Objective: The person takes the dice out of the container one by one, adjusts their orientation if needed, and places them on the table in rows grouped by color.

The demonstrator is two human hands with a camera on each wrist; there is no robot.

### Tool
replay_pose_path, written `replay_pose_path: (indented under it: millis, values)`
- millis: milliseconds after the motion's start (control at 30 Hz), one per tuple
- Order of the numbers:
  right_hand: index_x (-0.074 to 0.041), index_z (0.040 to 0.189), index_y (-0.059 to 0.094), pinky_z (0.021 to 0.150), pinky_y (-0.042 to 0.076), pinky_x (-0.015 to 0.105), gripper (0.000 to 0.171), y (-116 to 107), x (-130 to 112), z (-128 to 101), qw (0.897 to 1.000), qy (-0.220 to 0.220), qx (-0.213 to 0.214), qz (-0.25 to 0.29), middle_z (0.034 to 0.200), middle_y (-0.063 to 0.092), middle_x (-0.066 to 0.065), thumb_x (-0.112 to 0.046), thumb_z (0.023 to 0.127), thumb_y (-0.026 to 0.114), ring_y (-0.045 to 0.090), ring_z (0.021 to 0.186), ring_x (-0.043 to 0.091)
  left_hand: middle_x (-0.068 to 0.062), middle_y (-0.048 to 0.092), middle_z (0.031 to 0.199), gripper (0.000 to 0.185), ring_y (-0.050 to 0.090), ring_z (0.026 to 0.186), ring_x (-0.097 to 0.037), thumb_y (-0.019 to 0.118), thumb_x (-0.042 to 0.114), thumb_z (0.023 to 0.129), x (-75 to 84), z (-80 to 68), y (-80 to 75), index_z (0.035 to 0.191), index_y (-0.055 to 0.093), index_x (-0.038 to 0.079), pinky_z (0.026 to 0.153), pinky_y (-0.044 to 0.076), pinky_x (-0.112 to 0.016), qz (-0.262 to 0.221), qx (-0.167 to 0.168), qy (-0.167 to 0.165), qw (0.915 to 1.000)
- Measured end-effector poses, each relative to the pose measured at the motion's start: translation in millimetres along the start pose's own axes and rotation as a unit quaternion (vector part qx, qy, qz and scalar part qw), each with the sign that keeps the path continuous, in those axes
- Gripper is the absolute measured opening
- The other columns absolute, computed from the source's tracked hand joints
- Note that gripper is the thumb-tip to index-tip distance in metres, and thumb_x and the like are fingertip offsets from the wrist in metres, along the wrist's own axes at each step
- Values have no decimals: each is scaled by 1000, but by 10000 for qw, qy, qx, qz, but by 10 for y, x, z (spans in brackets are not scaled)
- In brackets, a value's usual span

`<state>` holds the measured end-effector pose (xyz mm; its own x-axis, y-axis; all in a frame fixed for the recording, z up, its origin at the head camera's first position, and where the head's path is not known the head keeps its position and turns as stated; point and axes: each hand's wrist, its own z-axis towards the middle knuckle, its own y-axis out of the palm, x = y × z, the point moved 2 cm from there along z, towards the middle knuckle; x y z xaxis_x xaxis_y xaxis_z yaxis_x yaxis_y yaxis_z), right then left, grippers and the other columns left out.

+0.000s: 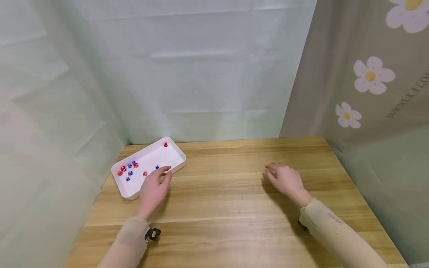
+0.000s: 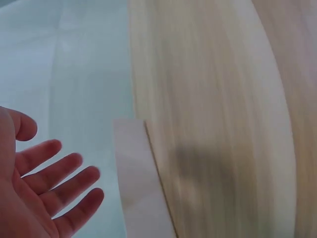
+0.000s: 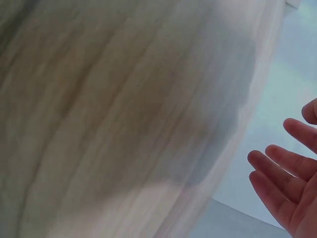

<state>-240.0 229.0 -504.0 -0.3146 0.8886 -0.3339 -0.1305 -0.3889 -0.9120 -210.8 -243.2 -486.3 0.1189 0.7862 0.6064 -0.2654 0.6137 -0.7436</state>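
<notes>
- Sleeved forearms come in from the bottom of the head view, both in a pale beige, slightly sheer fabric; a small dark device with a yellow spot (image 1: 153, 234) sits at the left wrist.
- Left hand (image 1: 153, 190) lies at the near long rim of the white tray (image 1: 174, 152), fingers loosely spread and holding nothing; the left wrist view shows the same, with relaxed, parted fingers (image 2: 59, 171) and an open palm.
- That tray is a shallow, rounded-corner rectangle, plain white, lying at an angle on the left rear part of the wooden table (image 1: 234, 201), near the table's left edge.
- Small dice lie scattered inside it: red dice (image 1: 122, 169) and blue dice (image 1: 130, 173), both see-through with pale pips, mostly gathered toward the tray's left end.
- One red die (image 1: 165, 144) sits alone in the far corner, and one blue die (image 1: 157, 167) lies just beside the left hand's fingertips; whether they touch cannot be told.
- Right hand (image 1: 285, 179) rests palm-down on the bare wood, well apart from the tray, fingers gently bent and empty; the right wrist view shows its fingers (image 3: 282, 173) slack and parted.
- Pale green cloth (image 1: 201, 74) hangs behind the table, and a flowered curtain (image 1: 368, 78) hangs at the right.
</notes>
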Motion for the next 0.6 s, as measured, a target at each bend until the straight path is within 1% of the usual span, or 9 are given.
replay_pose_path:
  millis: [100,167,233,267,367,400,467,533,600]
  values:
    - [-10,127,78,38,40,29,33,-23,10,-5,10000,-45,62,37,131,75,14,-32,109,61,69,61,20,-23,72,129,37,70,113,-42,56,24,110,-106,-50,-193,137,70,5,93,55,-60,-50,356,-71,9993]
    - [-10,127,78,38,39,29,33,-32,18,-10,9999,-66,95,29,131,75,14,-32,109,62,70,63,20,-25,70,132,37,67,117,-44,55,23,110,-180,-78,-313,139,68,3,94,54,-60,-105,557,-116,9983]
    - [-10,128,78,39,41,29,33,-38,26,-18,9999,-75,96,29,131,74,14,-31,109,62,74,69,25,-26,65,139,39,61,128,-46,55,19,110,-279,-96,-414,142,65,0,102,50,-62,-193,731,-182,9970]
    - [-10,128,78,41,44,30,33,-38,34,-22,9999,-76,99,12,132,74,14,-31,109,62,76,75,29,-28,63,142,40,57,132,-47,55,18,110,-324,-104,-463,143,63,-2,106,47,-63,-244,825,-217,9961]
    - [-10,128,78,45,48,30,34,-37,54,-32,9999,-58,104,-43,132,74,15,-31,109,61,78,89,36,-30,53,153,45,45,145,-50,55,16,108,-495,-125,-586,147,57,-7,120,34,-63,-386,1092,-372,9926]
    - [-10,128,78,46,49,31,33,-38,60,-34,9999,-55,115,-57,132,74,15,-31,109,62,78,93,38,-31,48,157,47,40,148,-50,55,16,108,-551,-135,-621,150,53,-8,124,28,-63,-398,1124,-487,9917]
    - [-9,128,78,46,50,31,32,-37,76,-35,9998,-61,143,-80,132,74,16,-30,108,62,78,95,38,-31,37,164,54,32,153,-51,51,19,109,-648,-160,-688,156,45,-8,128,20,-62,-439,1114,-774,9898]
    - [-9,128,78,44,47,29,31,-41,90,-38,9998,-43,166,-68,132,74,17,-28,108,63,78,89,37,-31,25,171,61,23,157,-51,47,22,110,-747,-180,-728,162,34,-7,129,13,-62,-441,997,-1147,9874]
    - [-9,128,78,44,46,29,30,-45,107,-42,9998,-50,196,-78,132,74,17,-27,107,65,78,88,37,-30,13,174,67,14,160,-50,44,26,111,-833,-197,-753,166,23,-7,130,8,-63,-458,843,-1513,9838]
